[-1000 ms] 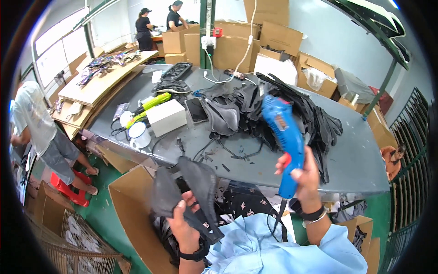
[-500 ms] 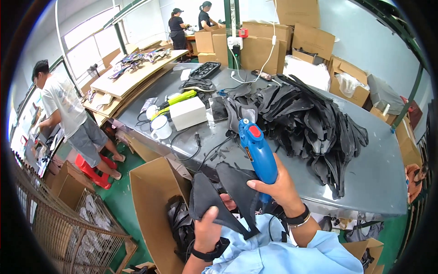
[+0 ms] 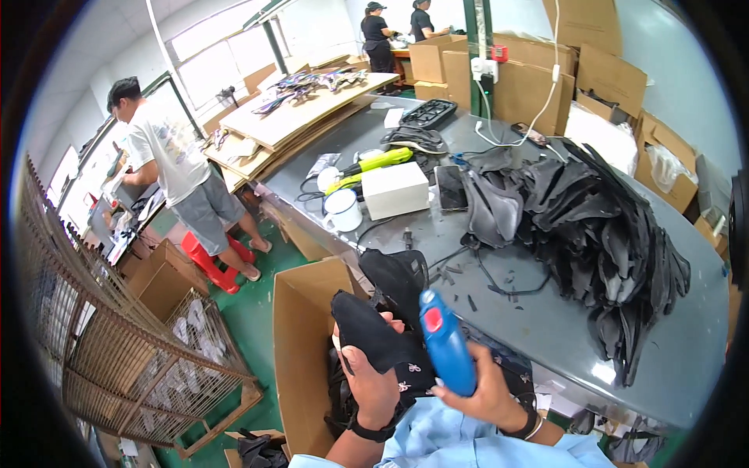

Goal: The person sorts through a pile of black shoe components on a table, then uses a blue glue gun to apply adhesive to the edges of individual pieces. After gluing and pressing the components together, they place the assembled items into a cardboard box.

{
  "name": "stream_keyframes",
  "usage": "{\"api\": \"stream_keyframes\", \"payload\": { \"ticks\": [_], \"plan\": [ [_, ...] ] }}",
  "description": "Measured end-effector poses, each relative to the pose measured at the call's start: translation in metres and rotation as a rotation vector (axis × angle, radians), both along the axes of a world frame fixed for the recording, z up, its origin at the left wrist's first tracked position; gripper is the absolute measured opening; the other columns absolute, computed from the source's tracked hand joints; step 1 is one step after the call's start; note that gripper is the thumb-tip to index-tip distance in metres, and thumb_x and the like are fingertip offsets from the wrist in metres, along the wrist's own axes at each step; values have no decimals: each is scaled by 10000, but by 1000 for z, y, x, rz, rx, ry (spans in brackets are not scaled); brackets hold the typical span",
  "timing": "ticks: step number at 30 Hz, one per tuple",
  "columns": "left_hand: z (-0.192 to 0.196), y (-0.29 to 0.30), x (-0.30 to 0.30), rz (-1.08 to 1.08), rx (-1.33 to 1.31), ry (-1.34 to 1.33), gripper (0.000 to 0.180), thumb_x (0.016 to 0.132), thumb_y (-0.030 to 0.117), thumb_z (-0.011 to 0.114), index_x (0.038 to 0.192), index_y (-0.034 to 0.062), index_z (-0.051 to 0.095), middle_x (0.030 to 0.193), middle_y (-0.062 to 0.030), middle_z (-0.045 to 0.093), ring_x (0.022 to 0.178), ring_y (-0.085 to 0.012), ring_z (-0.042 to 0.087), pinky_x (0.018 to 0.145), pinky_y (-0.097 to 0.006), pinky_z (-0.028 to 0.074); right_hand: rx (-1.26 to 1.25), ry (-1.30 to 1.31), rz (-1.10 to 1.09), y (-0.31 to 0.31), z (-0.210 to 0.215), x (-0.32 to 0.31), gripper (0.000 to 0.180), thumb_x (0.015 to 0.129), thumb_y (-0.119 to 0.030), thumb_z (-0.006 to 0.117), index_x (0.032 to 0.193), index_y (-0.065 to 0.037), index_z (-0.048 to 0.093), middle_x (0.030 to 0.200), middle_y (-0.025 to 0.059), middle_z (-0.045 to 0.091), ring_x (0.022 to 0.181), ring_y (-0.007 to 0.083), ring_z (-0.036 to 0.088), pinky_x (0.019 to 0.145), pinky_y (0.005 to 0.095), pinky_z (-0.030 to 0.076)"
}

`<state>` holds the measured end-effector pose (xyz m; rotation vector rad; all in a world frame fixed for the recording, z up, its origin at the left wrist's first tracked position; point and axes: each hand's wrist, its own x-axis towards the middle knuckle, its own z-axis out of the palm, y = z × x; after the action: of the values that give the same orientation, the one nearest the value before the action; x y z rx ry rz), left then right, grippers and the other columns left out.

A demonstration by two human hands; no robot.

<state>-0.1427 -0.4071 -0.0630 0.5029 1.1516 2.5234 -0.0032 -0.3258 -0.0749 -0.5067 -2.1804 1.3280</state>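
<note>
My left hand [image 3: 373, 390] grips a curved black padded fabric piece [image 3: 373, 335] above an open carton, thumb on its near face. Another black piece [image 3: 392, 273] stands just beyond it; whether the two are joined I cannot tell. Wrapped in my right hand [image 3: 485, 394] is a blue handheld tool [image 3: 451, 351] with a red button, its narrow end up and slightly blurred. The tool is to the right of the fabric, apart from it. A large heap of black shaped pieces [image 3: 601, 226] covers the right part of the grey table [image 3: 538, 327].
Below my left hand stands the cardboard box [image 3: 300, 351] with black pieces inside. On the table are a white box [image 3: 395, 191], an enamel mug [image 3: 342, 210], a yellow-green tool [image 3: 374, 168], cables and black scraps. A person [image 3: 175, 164] works at the left beside a red stool [image 3: 211, 261].
The view has swung left. My left hand has raised and turned the black piece, which now looks narrower. My right hand with the blue tool has dropped lower and let go of the fabric.
</note>
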Motion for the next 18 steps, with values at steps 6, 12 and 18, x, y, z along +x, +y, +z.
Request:
{"api": "stream_keyframes", "payload": {
  "ticks": [6, 12, 18],
  "plan": [
    [-24, 5, -10, 93, -22, -78, 809, 863, 717, 250, 1261, 35, 424, 1114, -140, 578, 1029, -240, 567, 896, -348, 461, 262, 52, 155, -7, -13, -21, 717, 691, -257, 798, 1158, 72, 364, 804, 199, 613, 612, 315, 660, 549, 373, 538],
    [-33, 4, -19, 110, -11, -54, 889, 811, 778, 255, 1249, 25, 435, 1095, -151, 583, 1032, -248, 564, 929, -352, 433, 250, 9, 234, -5, -15, -31, 722, 685, -241, 801, 1160, 76, 358, 804, 208, 619, 607, 310, 661, 548, 365, 538],
    [-46, -5, -25, 63, -96, 116, 881, 807, 778, 276, 1242, 31, 444, 1148, -132, 550, 1019, -246, 565, 915, -348, 436, 223, -22, 264, -6, -12, -35, 731, 677, -231, 810, 1154, 86, 355, 796, 210, 618, 617, 291, 662, 563, 355, 537]
  ]
}}
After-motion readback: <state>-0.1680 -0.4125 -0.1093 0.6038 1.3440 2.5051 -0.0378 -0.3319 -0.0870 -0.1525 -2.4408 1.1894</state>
